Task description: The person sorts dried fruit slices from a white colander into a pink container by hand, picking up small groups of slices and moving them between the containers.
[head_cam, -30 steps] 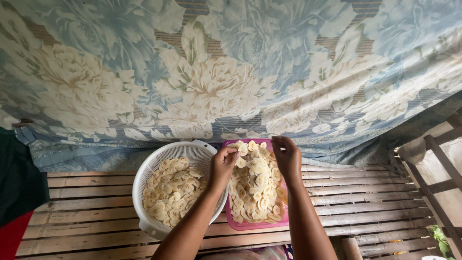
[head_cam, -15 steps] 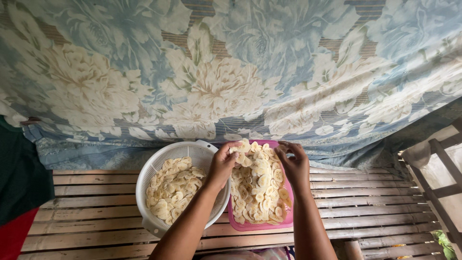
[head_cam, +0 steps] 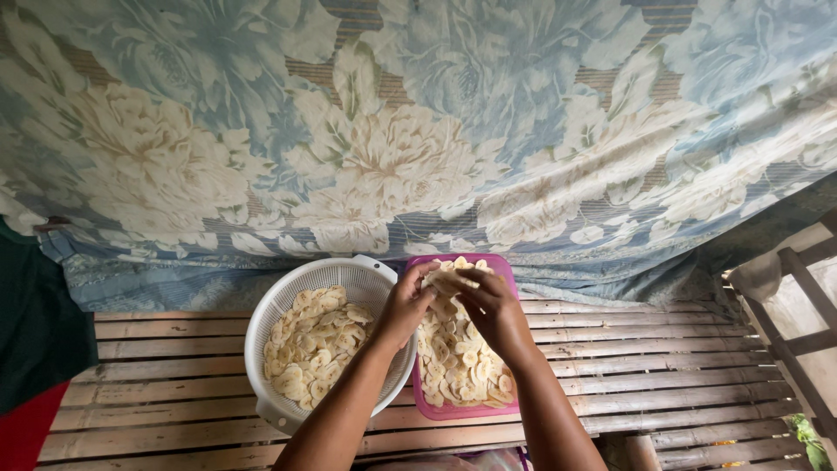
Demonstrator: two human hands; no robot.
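Banana slices [head_cam: 458, 362] on one pink tray [head_cam: 453, 410], some pinched in both hands' grip: left hand [head_cam: 405, 301], right hand [head_cam: 490, 305]; one white colander [head_cam: 288, 292] beside.

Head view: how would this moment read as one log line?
both hands holding pale banana slices | over pink rectangular tray | white round plastic colander alongside

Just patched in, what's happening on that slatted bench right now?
A person is working with both bare hands over a pink tray heaped with pale banana-like slices. The left hand and right hand meet above the tray's far end, pinching a few slices between the fingertips. Beside the tray, touching its left side, sits a white colander part full of the same slices. Both rest on a slatted wooden bench, with a blue floral cloth hanging behind.
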